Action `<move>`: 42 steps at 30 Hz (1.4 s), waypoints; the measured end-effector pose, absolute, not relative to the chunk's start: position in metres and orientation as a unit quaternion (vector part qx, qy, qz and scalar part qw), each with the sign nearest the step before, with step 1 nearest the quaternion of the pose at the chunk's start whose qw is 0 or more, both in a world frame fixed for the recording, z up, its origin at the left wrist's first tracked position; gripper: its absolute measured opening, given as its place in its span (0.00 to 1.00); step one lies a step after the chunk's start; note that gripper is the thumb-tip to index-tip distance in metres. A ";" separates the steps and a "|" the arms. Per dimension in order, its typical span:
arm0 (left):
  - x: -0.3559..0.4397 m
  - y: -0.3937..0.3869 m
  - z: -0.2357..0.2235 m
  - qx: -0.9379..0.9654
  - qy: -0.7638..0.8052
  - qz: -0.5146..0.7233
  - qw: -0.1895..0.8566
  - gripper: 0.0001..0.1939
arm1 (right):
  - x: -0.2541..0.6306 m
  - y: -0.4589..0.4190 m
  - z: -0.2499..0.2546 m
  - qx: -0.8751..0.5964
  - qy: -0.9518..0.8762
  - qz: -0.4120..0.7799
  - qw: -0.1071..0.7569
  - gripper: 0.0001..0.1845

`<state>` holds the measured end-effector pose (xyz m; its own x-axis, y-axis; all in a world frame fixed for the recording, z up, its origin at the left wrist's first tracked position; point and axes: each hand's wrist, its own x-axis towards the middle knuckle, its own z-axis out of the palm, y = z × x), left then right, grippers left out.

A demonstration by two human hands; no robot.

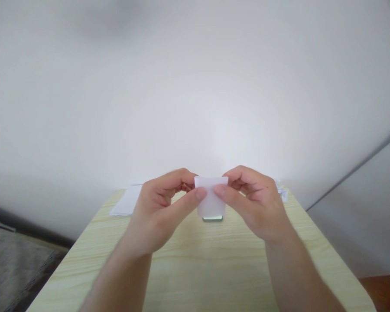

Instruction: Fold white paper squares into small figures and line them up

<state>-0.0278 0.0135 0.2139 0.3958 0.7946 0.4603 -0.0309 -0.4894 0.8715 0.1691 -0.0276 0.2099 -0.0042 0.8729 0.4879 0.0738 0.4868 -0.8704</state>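
Between my two hands, a small folded piece of white paper (211, 203) is held upright above the table. My left hand (167, 199) pinches its left side, thumb on the near face and fingers behind. On the right side my right hand (255, 201) grips it the same way, with the thumb pressed on the front. The paper's top edge looks doubled at the left corner. Behind and below it, partly hidden by the paper, lies a flat object with a dark rim and pale surface (212, 219), perhaps a phone.
White paper sheets (126, 201) lie at the table's far left, partly behind my left hand. Crumpled or folded white paper pieces (283, 193) sit at the far right. The light wood table (208, 268) meets a white wall (195, 86) at its back.
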 end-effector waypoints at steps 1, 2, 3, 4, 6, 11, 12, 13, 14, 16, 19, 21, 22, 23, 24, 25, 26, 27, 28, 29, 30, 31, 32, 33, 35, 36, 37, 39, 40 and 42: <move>-0.028 0.013 0.214 0.716 0.266 0.482 0.429 0.04 | 0.169 -0.028 0.210 -0.379 -0.623 0.336 0.596 0.08; -0.027 0.013 0.214 0.716 0.265 0.484 0.428 0.05 | 0.169 -0.028 0.210 -0.379 -0.622 0.337 0.597 0.08; -0.027 0.013 0.214 0.715 0.264 0.485 0.428 0.05 | 0.169 -0.027 0.210 -0.378 -0.620 0.339 0.599 0.08; -0.027 0.014 0.215 0.715 0.262 0.485 0.429 0.05 | 0.169 -0.027 0.210 -0.376 -0.618 0.341 0.600 0.08; -0.027 0.014 0.215 0.715 0.260 0.484 0.432 0.04 | 0.169 -0.027 0.210 -0.374 -0.617 0.344 0.600 0.08; -0.027 0.014 0.215 0.713 0.260 0.484 0.435 0.04 | 0.169 -0.027 0.209 -0.375 -0.614 0.346 0.602 0.09; -0.027 0.014 0.215 0.712 0.260 0.485 0.436 0.04 | 0.169 -0.027 0.210 -0.375 -0.612 0.346 0.603 0.09; -0.027 0.014 0.215 0.711 0.260 0.485 0.437 0.04 | 0.169 -0.027 0.210 -0.375 -0.611 0.347 0.604 0.09; -0.026 0.013 0.216 0.710 0.260 0.485 0.439 0.04 | 0.169 -0.027 0.210 -0.374 -0.610 0.349 0.605 0.09; -0.026 0.013 0.216 0.708 0.262 0.483 0.443 0.04 | 0.168 -0.027 0.210 -0.372 -0.609 0.352 0.606 0.09; -0.027 0.013 0.215 0.705 0.262 0.482 0.449 0.04 | 0.168 -0.028 0.210 -0.371 -0.611 0.352 0.605 0.09; -0.027 0.014 0.214 0.702 0.261 0.484 0.453 0.04 | 0.168 -0.028 0.210 -0.373 -0.609 0.352 0.606 0.09; -0.027 0.014 0.214 0.700 0.261 0.485 0.454 0.04 | 0.168 -0.028 0.210 -0.374 -0.607 0.353 0.606 0.09; -0.027 0.014 0.214 0.698 0.261 0.486 0.456 0.04 | 0.167 -0.028 0.210 -0.375 -0.604 0.356 0.607 0.10; -0.027 0.014 0.213 0.697 0.260 0.487 0.458 0.04 | 0.167 -0.028 0.210 -0.376 -0.600 0.360 0.607 0.10; -0.027 0.014 0.213 0.695 0.260 0.488 0.460 0.04 | 0.167 -0.028 0.210 -0.376 -0.597 0.365 0.607 0.10; -0.027 0.014 0.213 0.693 0.260 0.489 0.462 0.04 | 0.167 -0.027 0.209 -0.376 -0.596 0.368 0.607 0.10; -0.027 0.014 0.213 0.692 0.259 0.488 0.464 0.04 | 0.167 -0.027 0.209 -0.376 -0.595 0.368 0.608 0.10; -0.027 0.015 0.213 0.692 0.256 0.488 0.466 0.04 | 0.167 -0.027 0.209 -0.376 -0.595 0.368 0.608 0.10; -0.026 0.015 0.213 0.693 0.254 0.486 0.467 0.04 | 0.167 -0.027 0.209 -0.376 -0.595 0.367 0.609 0.10; -0.026 0.015 0.213 0.694 0.252 0.485 0.468 0.04 | 0.167 -0.027 0.209 -0.377 -0.595 0.365 0.609 0.10; -0.026 0.015 0.213 0.695 0.250 0.485 0.469 0.03 | 0.167 -0.027 0.209 -0.378 -0.595 0.365 0.608 0.10; -0.026 0.015 0.213 0.695 0.248 0.484 0.471 0.03 | 0.167 -0.027 0.209 -0.380 -0.594 0.367 0.607 0.11; -0.026 0.015 0.213 0.694 0.247 0.484 0.473 0.03 | 0.168 -0.027 0.209 -0.381 -0.594 0.368 0.606 0.11; -0.026 0.015 0.213 0.690 0.245 0.485 0.478 0.03 | 0.169 -0.027 0.209 -0.379 -0.593 0.375 0.603 0.11; -0.026 0.015 0.212 0.687 0.244 0.486 0.482 0.03 | 0.169 -0.027 0.210 -0.375 -0.594 0.381 0.602 0.11; -0.026 0.015 0.212 0.684 0.244 0.487 0.486 0.03 | 0.169 -0.027 0.211 -0.370 -0.594 0.387 0.600 0.11; -0.026 0.015 0.212 0.672 0.244 0.491 0.498 0.03 | 0.170 -0.027 0.212 -0.361 -0.593 0.399 0.599 0.11; -0.026 0.015 0.212 0.668 0.244 0.489 0.504 0.03 | 0.170 -0.027 0.213 -0.359 -0.591 0.403 0.599 0.11; -0.026 0.014 0.214 0.673 0.244 0.473 0.514 0.06 | 0.170 -0.026 0.214 -0.360 -0.585 0.407 0.602 0.12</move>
<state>-0.0262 0.0141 0.2136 0.4329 0.8148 0.3857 -0.1574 -0.3530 0.9223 0.1697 -0.0260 0.2140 -0.0170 0.9114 0.4112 -0.0687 0.4093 -0.9098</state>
